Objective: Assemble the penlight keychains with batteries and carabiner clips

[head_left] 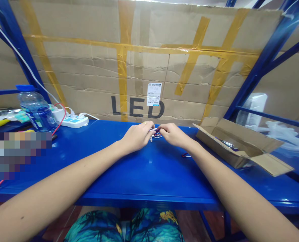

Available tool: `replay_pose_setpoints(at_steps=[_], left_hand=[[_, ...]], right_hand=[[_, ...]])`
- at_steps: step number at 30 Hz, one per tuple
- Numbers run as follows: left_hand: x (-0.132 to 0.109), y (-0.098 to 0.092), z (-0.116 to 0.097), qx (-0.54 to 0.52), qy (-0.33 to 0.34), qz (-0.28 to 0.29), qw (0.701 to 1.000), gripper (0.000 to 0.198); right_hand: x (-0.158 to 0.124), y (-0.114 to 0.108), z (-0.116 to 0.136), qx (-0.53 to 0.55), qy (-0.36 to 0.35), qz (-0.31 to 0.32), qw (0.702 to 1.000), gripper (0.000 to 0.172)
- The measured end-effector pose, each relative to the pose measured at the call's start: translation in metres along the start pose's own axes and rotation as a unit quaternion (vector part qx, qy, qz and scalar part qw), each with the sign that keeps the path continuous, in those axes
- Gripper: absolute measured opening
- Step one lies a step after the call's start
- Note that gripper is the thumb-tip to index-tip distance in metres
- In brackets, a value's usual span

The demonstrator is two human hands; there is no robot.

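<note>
Both my hands meet over the far middle part of the blue table (pixel 144 174). Between them is a small cluster of shiny metal clips (pixel 156 135), silver with red and purple parts, that look like carabiners. My left hand (pixel 137 136) is closed on the left side of the cluster, thumb against fingers. From the right, my right hand (pixel 173 133) pinches the same cluster. The fingers partly cover the pieces, so their exact number and joints cannot be made out. A red-and-silver clip (pixel 186 155) lies apart on the table, beside my right forearm.
On the right stands an open cardboard box (pixel 222 151) with some metal pieces inside. A white power strip (pixel 75 121) and a blue-capped bottle (pixel 35 109) are at the back left. A large taped carton (pixel 101 74) rises behind the table, between blue metal posts (pixel 255 77).
</note>
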State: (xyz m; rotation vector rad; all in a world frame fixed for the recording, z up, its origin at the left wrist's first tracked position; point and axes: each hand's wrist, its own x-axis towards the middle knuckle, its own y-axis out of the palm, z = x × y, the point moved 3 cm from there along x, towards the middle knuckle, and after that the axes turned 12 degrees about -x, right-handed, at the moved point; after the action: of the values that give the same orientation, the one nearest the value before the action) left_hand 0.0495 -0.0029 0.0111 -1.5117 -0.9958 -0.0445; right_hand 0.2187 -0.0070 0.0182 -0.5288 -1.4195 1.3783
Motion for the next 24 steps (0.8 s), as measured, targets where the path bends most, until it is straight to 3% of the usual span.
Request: replay_pose_setpoints(at_steps=[7, 16, 24], left_hand=[[-0.001, 0.006, 0.005, 0.048, 0.033, -0.028, 0.998, 0.022], [0.002, 0.003, 0.008, 0.014, -0.042, -0.025, 0.999, 0.025], [0.003, 0.006, 0.013, -0.053, 0.009, -0.013, 0.998, 0.023]], right_hand=[[-0.003, 0.004, 0.013, -0.037, -0.017, 0.023, 0.999, 0.023], [-0.004, 0.008, 0.018, -0.077, -0.046, 0.015, 0.996, 0.023], [-0.003, 0.009, 0.017, -0.118, -0.048, 0.006, 0.992, 0.024]])
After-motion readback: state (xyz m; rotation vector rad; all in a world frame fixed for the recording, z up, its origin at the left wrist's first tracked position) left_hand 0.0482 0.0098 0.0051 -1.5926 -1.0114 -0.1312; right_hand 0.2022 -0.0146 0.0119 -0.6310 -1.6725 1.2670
